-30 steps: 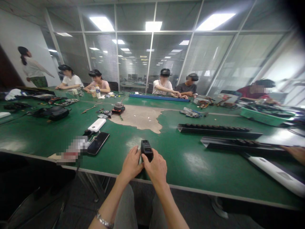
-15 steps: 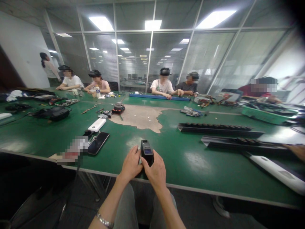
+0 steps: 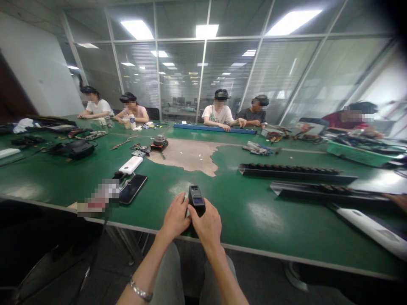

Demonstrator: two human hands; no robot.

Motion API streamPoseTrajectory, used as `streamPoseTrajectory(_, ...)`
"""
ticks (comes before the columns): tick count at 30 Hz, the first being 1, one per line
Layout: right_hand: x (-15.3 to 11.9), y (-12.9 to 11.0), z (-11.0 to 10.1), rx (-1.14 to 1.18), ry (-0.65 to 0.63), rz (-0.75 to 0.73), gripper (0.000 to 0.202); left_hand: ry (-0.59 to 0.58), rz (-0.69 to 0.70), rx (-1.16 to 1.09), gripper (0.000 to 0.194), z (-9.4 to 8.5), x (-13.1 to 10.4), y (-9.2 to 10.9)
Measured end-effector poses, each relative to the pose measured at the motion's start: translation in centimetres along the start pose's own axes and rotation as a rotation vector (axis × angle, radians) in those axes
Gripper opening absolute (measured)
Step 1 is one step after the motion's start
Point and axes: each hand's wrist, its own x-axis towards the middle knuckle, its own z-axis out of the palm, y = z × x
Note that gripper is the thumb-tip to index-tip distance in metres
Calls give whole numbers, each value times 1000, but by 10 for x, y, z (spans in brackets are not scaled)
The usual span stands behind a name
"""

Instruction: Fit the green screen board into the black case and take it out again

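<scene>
Here, one black device [image 3: 197,200], right grip [image 3: 208,221] wrapped around it, left grip [image 3: 175,216] curled, hold unclear.

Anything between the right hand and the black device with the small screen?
Nothing visible: the right hand grips the near end of the black device directly. The left hand sits close on the other side; contact there is hard to tell.

The green-topped table [image 3: 235,220], with a ragged tan patch [image 3: 190,159], bore a black rectangular phone [image 3: 133,189], a white oblong device [image 3: 131,165] and a light-green plastic basket [image 3: 352,154].
</scene>
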Motion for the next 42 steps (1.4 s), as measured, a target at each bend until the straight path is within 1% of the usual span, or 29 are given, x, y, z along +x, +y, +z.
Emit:
streamPoseTrajectory(5,4,-8,0,-85,-12,54,46,20,19,-10,58,0,0,0)
streamPoseTrajectory(11,11,-16,-9,-54,3,21,43,34,3,-7,48,1,-1,0)
streamPoseTrajectory(15,20,-19,-18,-20,48,14,46,37,10,-8,54,2,-2,-1)
streamPoseTrajectory(18,26,-16,-24,12,103,-16,49,53,17,-2,56,3,-2,-1)
streamPoseTrajectory(20,29,-10,-28,36,127,-48,50,68,15,4,56,4,-3,-1)
streamPoseTrajectory(23,32,5,-31,53,153,-69,51,68,10,12,56,4,-3,-1)
streamPoseTrajectory(27,32,33,-34,27,189,-33,54,55,1,23,58,5,-3,-2)
streamPoseTrajectory(32,25,61,-35,-12,187,36,57,41,-2,40,55,7,-2,-3)
streamPoseTrajectory(36,21,70,-34,-37,171,85,57,32,7,58,54,5,-2,-2)
streamPoseTrajectory(42,20,74,-32,-132,97,132,56,16,2,74,55,5,-2,-1)
